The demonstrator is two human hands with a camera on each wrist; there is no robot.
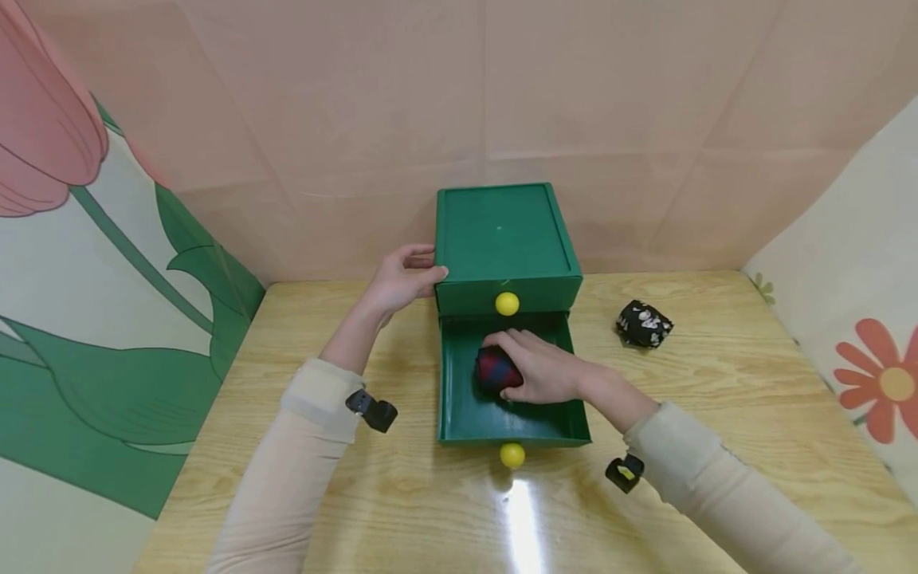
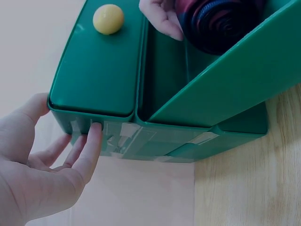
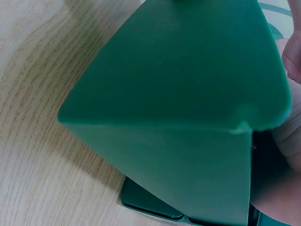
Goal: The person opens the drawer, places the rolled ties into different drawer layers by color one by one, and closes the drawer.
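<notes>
Left hand (image 1: 402,279), fingers spread, braces the green plastic drawer box (image 1: 502,239) so it stays put. Right hand (image 1: 545,368) grips the rolled dark red-blue sock bundle (image 1: 495,371) inside the pulled-out lower drawer (image 1: 459,399).
</notes>
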